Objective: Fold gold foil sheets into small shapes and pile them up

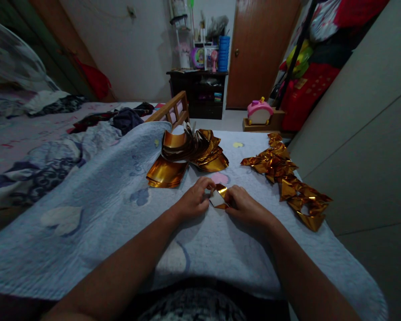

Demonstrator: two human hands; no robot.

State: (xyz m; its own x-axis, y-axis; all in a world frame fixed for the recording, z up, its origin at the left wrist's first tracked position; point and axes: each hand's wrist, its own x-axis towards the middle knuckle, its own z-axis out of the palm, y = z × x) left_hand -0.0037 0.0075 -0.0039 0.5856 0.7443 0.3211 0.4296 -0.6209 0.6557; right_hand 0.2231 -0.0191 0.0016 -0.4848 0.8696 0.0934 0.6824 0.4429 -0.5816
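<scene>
A small piece of gold foil paper [219,198], white on one side, lies on the pale blue blanket [113,209] between my hands. My left hand [194,199] pinches its left edge with curled fingers. My right hand [243,203] grips its right side, fingers closed over the paper. Just beyond my hands is a stack of flat and curled gold paper sheets [187,156]. To the right, a row of folded gold paper pieces [287,178] runs along the blanket's edge.
A bed with rumpled clothes [127,118] and a wooden rail [169,109] lies to the left. A grey cabinet side [364,133] rises on the right. Further back stand a dark shelf unit [200,89], a brown door [260,49] and a pink toy [259,111].
</scene>
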